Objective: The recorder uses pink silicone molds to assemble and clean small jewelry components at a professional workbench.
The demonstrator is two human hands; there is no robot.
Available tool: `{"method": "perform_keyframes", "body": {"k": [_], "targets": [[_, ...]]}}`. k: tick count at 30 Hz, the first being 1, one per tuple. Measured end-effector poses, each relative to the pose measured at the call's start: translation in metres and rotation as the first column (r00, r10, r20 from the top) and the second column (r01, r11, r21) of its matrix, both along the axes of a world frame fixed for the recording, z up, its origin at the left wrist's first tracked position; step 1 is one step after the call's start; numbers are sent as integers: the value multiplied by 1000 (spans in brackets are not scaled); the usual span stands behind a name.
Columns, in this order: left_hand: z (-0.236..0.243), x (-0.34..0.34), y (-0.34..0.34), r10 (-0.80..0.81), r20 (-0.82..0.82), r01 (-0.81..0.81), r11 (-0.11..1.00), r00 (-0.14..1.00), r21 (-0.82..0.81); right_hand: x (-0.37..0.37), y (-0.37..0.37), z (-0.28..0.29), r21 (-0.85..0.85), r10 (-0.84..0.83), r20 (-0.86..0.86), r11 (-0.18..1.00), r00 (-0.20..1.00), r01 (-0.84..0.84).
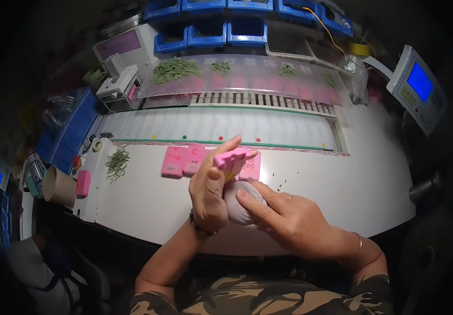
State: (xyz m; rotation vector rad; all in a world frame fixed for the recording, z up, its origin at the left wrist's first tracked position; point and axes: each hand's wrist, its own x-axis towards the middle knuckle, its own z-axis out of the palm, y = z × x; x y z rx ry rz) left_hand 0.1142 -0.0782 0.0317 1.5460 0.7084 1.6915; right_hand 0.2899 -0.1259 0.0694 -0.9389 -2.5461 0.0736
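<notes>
My left hand (208,197) is raised over the near middle of the white table, closed on a pink block (231,157) that it holds tilted on edge. Part of the block is hidden behind the fingers, and a little yellow shows on it. Right beside it, my right hand (297,220) grips a round white cloth pouch (242,202), thumb on top. The pouch is up against the left palm. Behind my hands, pink blocks with red markings lie on the table: one block (174,161) at the left, one in the middle (194,161), another (251,167) at the right.
Small green sprigs (117,163) lie on the left; dark bits (281,184) are scattered right. Beyond runs a long pale conveyor strip (210,128), then a shelf with green piles (175,70) under blue bins (247,32). A beige cup (59,186) and control panel (418,86) flank the table.
</notes>
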Motion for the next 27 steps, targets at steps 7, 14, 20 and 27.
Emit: {"method": "perform_keyframes", "body": {"k": [7, 14, 20, 27], "targets": [[-16, -18, 0, -47, 42, 53, 987, 998, -155, 21, -1, 26, 88, -180, -178, 976, 967, 198], [-2, -9, 1, -66, 63, 66, 998, 996, 10, 9, -6, -20, -23, -79, 104, 996, 991, 81], [7, -30, 13, 50, 78, -63, 984, 996, 167, 62, 2, -31, -19, -329, 108, 943, 938, 333], [-12, -18, 16, -21, 427, 223, 876, 904, -428, 75, 16, -38, 92, -552, 160, 834, 819, 544]]}}
